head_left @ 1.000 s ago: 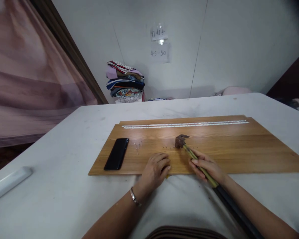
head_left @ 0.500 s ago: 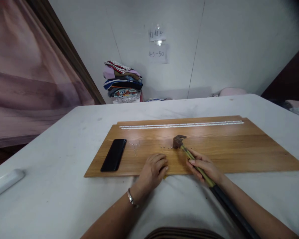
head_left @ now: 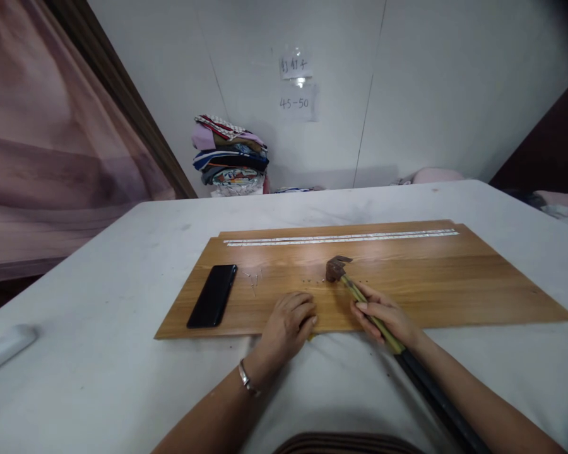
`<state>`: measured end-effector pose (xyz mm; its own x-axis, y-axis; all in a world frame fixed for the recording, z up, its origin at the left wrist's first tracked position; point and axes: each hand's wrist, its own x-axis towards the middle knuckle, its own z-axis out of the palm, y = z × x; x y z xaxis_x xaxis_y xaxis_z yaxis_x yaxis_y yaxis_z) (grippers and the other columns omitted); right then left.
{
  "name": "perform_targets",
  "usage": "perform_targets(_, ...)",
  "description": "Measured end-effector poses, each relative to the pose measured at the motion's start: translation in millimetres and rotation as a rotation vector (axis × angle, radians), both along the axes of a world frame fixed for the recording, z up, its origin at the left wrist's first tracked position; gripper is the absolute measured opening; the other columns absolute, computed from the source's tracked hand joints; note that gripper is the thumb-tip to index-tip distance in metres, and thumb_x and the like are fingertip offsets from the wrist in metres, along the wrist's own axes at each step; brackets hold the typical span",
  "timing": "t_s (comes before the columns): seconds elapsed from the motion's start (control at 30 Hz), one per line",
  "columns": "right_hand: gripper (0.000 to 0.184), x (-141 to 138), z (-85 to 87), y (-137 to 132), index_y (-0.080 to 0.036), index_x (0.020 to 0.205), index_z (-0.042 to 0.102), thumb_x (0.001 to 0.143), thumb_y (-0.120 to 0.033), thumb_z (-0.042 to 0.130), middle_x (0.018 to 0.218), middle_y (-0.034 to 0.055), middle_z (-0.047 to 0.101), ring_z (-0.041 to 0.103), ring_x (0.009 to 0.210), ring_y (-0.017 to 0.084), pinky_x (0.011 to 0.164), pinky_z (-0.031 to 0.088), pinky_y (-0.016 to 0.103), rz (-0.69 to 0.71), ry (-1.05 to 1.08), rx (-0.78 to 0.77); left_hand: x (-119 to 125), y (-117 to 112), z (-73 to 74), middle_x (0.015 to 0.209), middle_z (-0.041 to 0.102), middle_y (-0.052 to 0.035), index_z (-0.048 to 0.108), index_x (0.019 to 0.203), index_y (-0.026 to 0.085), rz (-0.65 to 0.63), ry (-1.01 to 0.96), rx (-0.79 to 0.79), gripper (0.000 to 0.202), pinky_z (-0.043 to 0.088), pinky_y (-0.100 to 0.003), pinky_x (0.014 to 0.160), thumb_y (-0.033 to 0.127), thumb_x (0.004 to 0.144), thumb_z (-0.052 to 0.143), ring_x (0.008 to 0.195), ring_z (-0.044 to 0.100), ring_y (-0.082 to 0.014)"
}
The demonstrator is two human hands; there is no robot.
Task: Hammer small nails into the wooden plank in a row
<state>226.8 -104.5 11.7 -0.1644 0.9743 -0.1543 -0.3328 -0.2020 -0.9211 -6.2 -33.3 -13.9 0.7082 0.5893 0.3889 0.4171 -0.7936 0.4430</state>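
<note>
My right hand (head_left: 383, 318) grips a claw hammer (head_left: 339, 270) by its yellow-green and black handle. The rusty head is over the middle of the wooden board (head_left: 430, 277), beside a row of small dark nail heads or holes; I cannot make out which. My left hand (head_left: 289, 321) rests on the board near its front edge, fingers slightly bent and laid down, palm hidden. A bit of something yellow shows below its thumb. Farther left, several loose nails (head_left: 254, 281) lie on the board.
A black phone (head_left: 212, 295) lies on the board's left end. Two white measuring strips (head_left: 341, 239) run along its back. The board is on a white table (head_left: 99, 284); a white object (head_left: 9, 347) sits at far left. Folded clothes (head_left: 231, 154) are stacked behind the table.
The view has shifted slightly, moving everything a little to the left in the picture. Both hands and the hammer keep nearly the same places on the board.
</note>
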Motion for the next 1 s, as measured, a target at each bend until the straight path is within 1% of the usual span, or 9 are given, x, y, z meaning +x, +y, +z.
perform_targets(0.1, 0.066, -0.5, 1.0, 0.3, -0.019, 0.142, 0.039, 0.081, -0.031, 0.061, 0.057, -0.0071, 0.050, 0.034, 0.029, 0.003, 0.028, 0.028, 0.016, -0.004, -0.012, -0.002, -0.4, 0.1, -0.9, 0.113, 0.064, -0.0082, 0.064, 0.102, 0.021, 0.000, 0.002, -0.001, 0.018, 0.046, -0.043, 0.098, 0.023, 0.090, 0.051, 0.110, 0.057, -0.0211)
perform_targets(0.23, 0.064, 0.2, 2.6, -1.1, -0.019, 0.142, 0.040, 0.082, -0.031, 0.060, 0.056, -0.0070, 0.051, 0.033, 0.029, 0.003, 0.029, 0.027, 0.016, -0.012, -0.006, 0.013, -0.7, 0.5, -2.5, 0.113, 0.065, -0.0071, 0.064, 0.100, 0.021, 0.006, 0.009, 0.005, 0.016, 0.045, -0.041, 0.099, 0.023, 0.090, 0.052, 0.111, 0.056, -0.0203)
perform_targets(0.37, 0.064, 1.5, 1.6, -1.8, -0.020, 0.143, 0.039, 0.083, -0.030, 0.060, 0.057, -0.0068, 0.051, 0.034, 0.029, 0.003, 0.029, 0.027, 0.015, -0.027, 0.001, 0.012, -0.6, 0.4, -3.0, 0.113, 0.065, -0.0077, 0.064, 0.103, 0.021, 0.009, 0.008, 0.017, 0.018, 0.046, -0.042, 0.098, 0.024, 0.090, 0.052, 0.110, 0.057, -0.0208)
perform_targets(0.53, 0.067, 0.6, -0.1, -0.8, -0.020, 0.143, 0.038, 0.081, -0.031, 0.061, 0.057, -0.0068, 0.052, 0.034, 0.029, 0.003, 0.028, 0.027, 0.016, -0.007, -0.005, -0.007, -0.3, -0.1, -1.5, 0.112, 0.065, -0.0086, 0.064, 0.105, 0.021, 0.001, 0.005, 0.012, 0.019, 0.047, -0.043, 0.096, 0.024, 0.090, 0.051, 0.110, 0.057, -0.0215)
perform_targets(0.8, 0.071, -0.9, 0.9, -1.1, -0.019, 0.145, 0.035, 0.080, -0.031, 0.061, 0.059, -0.0069, 0.051, 0.034, 0.029, 0.003, 0.027, 0.029, 0.015, -0.014, 0.013, -0.025, 0.6, 0.0, -0.7, 0.113, 0.064, -0.0076, 0.064, 0.097, 0.020, -0.001, 0.014, 0.011, 0.014, 0.046, -0.041, 0.097, 0.024, 0.090, 0.053, 0.109, 0.057, -0.0205)
perform_targets(1.0, 0.068, 0.4, 2.7, -1.6, -0.020, 0.144, 0.037, 0.081, -0.030, 0.061, 0.061, -0.0064, 0.052, 0.034, 0.029, 0.003, 0.028, 0.030, 0.015, -0.012, 0.008, -0.013, -0.4, 0.2, -1.9, 0.115, 0.064, -0.0066, 0.064, 0.100, 0.020, 0.009, 0.020, 0.011, 0.015, 0.044, -0.040, 0.100, 0.024, 0.090, 0.053, 0.112, 0.056, -0.0196)
